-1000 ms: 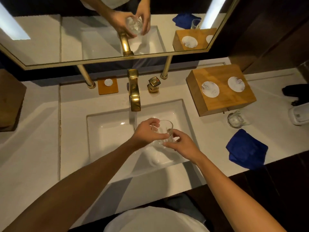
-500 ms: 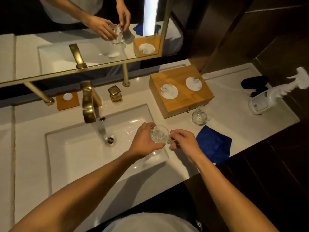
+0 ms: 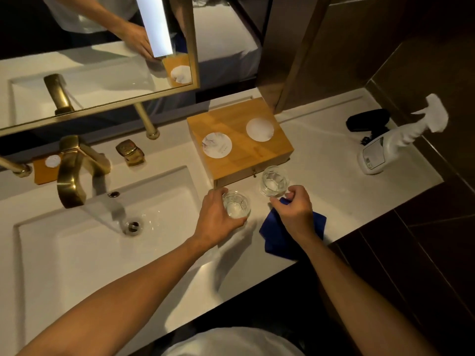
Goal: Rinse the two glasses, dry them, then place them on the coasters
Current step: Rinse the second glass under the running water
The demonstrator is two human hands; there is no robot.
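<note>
while the left hand (image 3: 218, 217) wraps around 1 glass (image 3: 236, 204), fingers curled on its near and left sides, that glass sits upright at the counter (image 3: 321, 181) edge just right of the sink (image 3: 77, 242). glass number 2 (image 3: 274, 181) stands upright on the counter at about 1 o'clock from the first, just in front of the wooden box (image 3: 246, 155), apart from the first glass. right hand (image 3: 294, 210) is half curled over the blue cloth (image 3: 280, 240), thumb and fingertips close to the base of glass number 2; cannot tell if it grips anything or touches the glass. cloth lies flat on the counter at 4 o'clock from the held glass, partly under the right hand. 2 round white coasters sit on the box top, left coaster (image 3: 217, 145) and right coaster (image 3: 260, 129), both bare, at roughly 12 o'clock from the glasses. brass faucet (image 3: 72, 173) stands at 10 o'clock past the sink, drain (image 3: 133, 225) visible in the basin. white spray bottle (image 3: 385, 147) leans at 2 o'clock by the wall, black object (image 3: 366, 120) just behind it.
</note>
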